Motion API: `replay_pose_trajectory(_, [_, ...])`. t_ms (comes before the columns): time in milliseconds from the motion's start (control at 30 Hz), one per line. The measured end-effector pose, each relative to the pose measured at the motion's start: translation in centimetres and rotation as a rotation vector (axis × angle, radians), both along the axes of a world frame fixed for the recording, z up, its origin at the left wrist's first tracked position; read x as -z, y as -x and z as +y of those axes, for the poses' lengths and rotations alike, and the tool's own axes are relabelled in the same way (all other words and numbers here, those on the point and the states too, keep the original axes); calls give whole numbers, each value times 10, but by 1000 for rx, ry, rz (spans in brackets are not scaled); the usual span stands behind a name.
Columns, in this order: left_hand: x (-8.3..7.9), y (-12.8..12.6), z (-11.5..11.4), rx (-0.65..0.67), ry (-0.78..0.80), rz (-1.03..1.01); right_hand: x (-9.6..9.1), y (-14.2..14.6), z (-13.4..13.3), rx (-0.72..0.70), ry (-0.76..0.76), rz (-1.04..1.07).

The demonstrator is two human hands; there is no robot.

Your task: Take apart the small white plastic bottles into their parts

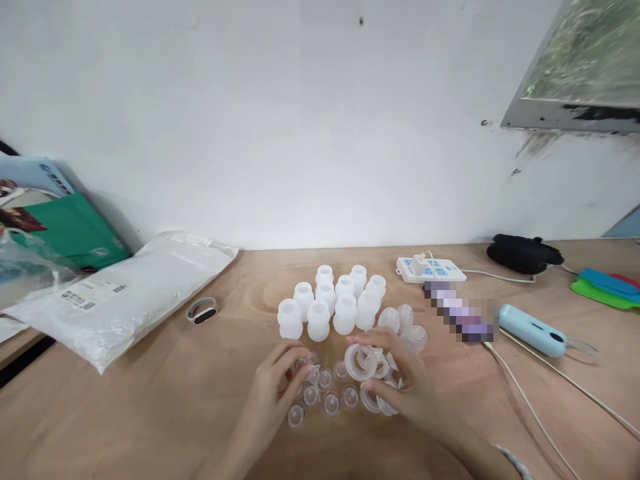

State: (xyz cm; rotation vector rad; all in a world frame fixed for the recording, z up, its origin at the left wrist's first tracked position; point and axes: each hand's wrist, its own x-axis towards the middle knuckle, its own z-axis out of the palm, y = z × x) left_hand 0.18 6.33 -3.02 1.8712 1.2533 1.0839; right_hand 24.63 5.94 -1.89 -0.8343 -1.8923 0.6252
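My left hand point(279, 383) is closed at the fingertips on a small clear teat-like piece point(310, 360); the fingers partly hide it. Several similar clear round pieces point(331, 403) lie on the table just right of it. My right hand point(400, 377) is curved round a translucent white ring point(361, 362), with thumb and fingers at its edge. More translucent rings point(371, 399) lie beneath and behind that hand, partly covered by it. Beyond both hands stand several small white double-bulged bottles point(319, 320), upright with open tops. Several translucent domed caps point(413, 339) sit to their right.
On the left lie a white plastic mailer point(135, 280) and a grey fitness band point(201, 311). A power strip point(443, 269), a pale blue handheld device point(533, 330) with a cable, and a black pouch point(524, 253) lie right. The wall point(320, 133) borders the wooden table point(165, 407).
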Motion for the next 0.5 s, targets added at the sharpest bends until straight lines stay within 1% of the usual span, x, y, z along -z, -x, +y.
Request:
replay_pose_trajectory(67, [-9,-11,-3,54,-5,-49,-4,7,-5,-33,61,65])
replay_pose_trajectory(100, [-13,-16,-3,71,17,-87,-5,10,-6,-45,79,81])
replay_pose_trajectory(167, [-19,-27,-1,96,109,-202,-6,16,-7,-62,81,99])
replay_pose_trajectory(233, [-23,-36,2,128,242,-363,-2,20,-5,-58,73,115])
replay_pose_trajectory(333, [-26,-42,7,195,443,-575,6,21,-1,11,63,155])
replay_pose_trajectory(400, [-28,-43,8,223,558,-632,12,19,2,78,37,134])
replay_pose_trajectory(500, [-29,-44,9,184,680,-660,17,14,5,147,-50,35])
